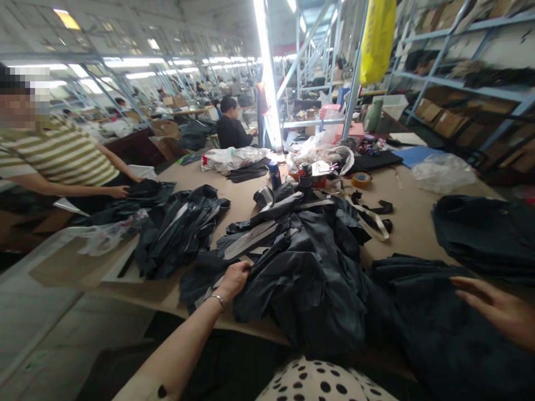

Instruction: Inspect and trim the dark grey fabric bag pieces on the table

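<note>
My left hand (234, 280), with a bracelet at the wrist, is closed on the near left edge of a loose heap of dark fabric pieces (309, 278). Grey-beige strips (251, 239) show among the folds of that heap. On the right, my right hand (497, 309) has its fingers stretched out over a pile of folded dark cloth (434, 301). Whether its fingertips press on the cloth I cannot tell. Behind it lies another folded dark stack (485, 231).
A co-worker in a striped top (62, 156) handles dark cloth at the left edge. Another dark fabric pile (179, 228) lies between us. Toward the back of the brown table (412, 223) are a tape roll (360, 179), a blue bottle (274, 174) and plastic bags (445, 171).
</note>
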Tool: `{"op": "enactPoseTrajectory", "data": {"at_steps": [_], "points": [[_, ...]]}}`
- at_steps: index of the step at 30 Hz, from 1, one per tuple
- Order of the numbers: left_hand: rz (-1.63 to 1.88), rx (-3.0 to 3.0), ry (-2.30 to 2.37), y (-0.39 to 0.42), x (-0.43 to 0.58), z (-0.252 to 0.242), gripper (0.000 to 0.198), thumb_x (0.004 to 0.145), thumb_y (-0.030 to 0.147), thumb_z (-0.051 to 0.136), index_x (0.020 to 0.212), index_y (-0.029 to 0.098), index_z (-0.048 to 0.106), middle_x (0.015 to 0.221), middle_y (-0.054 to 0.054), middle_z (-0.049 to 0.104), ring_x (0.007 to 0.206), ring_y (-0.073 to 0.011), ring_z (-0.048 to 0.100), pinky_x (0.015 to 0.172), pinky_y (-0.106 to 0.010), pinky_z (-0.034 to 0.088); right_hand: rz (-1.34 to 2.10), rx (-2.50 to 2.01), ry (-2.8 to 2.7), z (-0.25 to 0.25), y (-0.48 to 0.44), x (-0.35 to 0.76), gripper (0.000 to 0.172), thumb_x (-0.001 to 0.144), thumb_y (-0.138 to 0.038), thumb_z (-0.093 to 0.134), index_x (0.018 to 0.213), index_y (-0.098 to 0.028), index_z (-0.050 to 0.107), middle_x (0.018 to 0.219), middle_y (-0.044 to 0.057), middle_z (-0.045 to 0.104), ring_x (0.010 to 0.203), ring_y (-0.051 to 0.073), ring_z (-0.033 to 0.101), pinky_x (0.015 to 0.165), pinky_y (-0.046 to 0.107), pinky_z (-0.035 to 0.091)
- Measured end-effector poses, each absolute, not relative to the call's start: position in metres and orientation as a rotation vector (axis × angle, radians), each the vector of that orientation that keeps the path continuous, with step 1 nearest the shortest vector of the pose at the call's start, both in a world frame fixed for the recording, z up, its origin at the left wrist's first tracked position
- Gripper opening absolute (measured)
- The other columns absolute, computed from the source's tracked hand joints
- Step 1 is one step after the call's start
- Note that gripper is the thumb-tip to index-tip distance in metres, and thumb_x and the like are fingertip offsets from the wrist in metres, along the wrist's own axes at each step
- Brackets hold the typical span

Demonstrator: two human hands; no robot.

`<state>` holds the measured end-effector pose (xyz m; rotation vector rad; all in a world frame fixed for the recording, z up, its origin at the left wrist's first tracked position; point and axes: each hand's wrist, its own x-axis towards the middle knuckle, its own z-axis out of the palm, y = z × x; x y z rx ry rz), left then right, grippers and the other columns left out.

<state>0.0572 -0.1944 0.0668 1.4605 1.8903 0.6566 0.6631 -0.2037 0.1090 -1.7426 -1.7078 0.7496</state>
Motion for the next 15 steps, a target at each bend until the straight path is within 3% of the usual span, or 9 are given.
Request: {"op": "enactPoseTrajectory", "data": {"at_steps": [4, 6, 8, 11, 13, 15], "points": [[0.745, 1.467, 1.860, -0.183, 0.055, 0.102, 0.023, 0.075, 0.030, 0.049, 0.083, 0.011, 0.059, 0.078, -0.006, 0.059, 0.077, -0.0192, 0.052, 0.076, -0.031, 0.040, 1.004, -1.583, -2.015, 0.119, -0.205, 0.564, 0.036, 0.085, -0.044, 0.051, 0.109, -0.020, 0.063, 0.115, 0.012, 0.061, 0.108, 0.027, 0.057, 0.096, 0.042, 0.044], [0.758, 1.456, 1.763, -0.184, 0.059, 0.133, 0.028, 0.079, 0.037, 0.049, 0.088, 0.011, 0.057, 0.081, -0.005, 0.059, 0.075, -0.0171, 0.052, 0.070, -0.027, 0.042, 0.904, -1.316, -2.217, 0.127, -0.202, 0.506, 0.030, 0.090, -0.037, 0.047, 0.110, -0.020, 0.061, 0.115, 0.010, 0.060, 0.108, 0.023, 0.056, 0.097, 0.040, 0.045], [0.749, 1.427, 1.655, -0.188, 0.070, 0.166, 0.031, 0.079, 0.042, 0.052, 0.088, 0.012, 0.055, 0.079, -0.003, 0.057, 0.070, -0.0141, 0.051, 0.064, -0.025, 0.041, 0.649, -1.064, -2.352, 0.137, -0.199, 0.456, 0.029, 0.089, -0.026, 0.049, 0.117, -0.021, 0.057, 0.120, 0.008, 0.056, 0.113, 0.021, 0.052, 0.097, 0.038, 0.047], [0.718, 1.311, 1.498, -0.197, 0.097, 0.207, 0.035, 0.076, 0.044, 0.061, 0.088, 0.012, 0.054, 0.078, -0.002, 0.055, 0.066, -0.0113, 0.049, 0.060, -0.022, 0.040, 0.072, -0.827, -2.423, 0.158, -0.191, 0.400, 0.048, 0.083, -0.014, 0.057, 0.129, -0.025, 0.049, 0.133, 0.008, 0.046, 0.128, 0.028, 0.035, 0.104, 0.047, 0.039], [0.720, 1.189, 1.412, -0.201, 0.115, 0.225, 0.042, 0.070, 0.045, 0.067, 0.091, 0.012, 0.051, 0.080, -0.002, 0.056, 0.066, -0.0110, 0.050, 0.059, -0.021, 0.039, -0.242, -0.699, -2.412, 0.173, -0.181, 0.375, 0.051, 0.084, -0.015, 0.057, 0.131, -0.030, 0.047, 0.139, 0.006, 0.041, 0.133, 0.032, 0.026, 0.107, 0.053, 0.030], [0.728, 1.120, 1.342, -0.203, 0.127, 0.233, 0.047, 0.068, 0.046, 0.071, 0.093, 0.013, 0.050, 0.083, -0.002, 0.056, 0.067, -0.0110, 0.051, 0.060, -0.022, 0.040, -0.420, -0.557, -2.378, 0.185, -0.170, 0.359, 0.044, 0.088, -0.018, 0.054, 0.129, -0.033, 0.049, 0.137, 0.004, 0.043, 0.132, 0.032, 0.026, 0.108, 0.056, 0.024]]}}
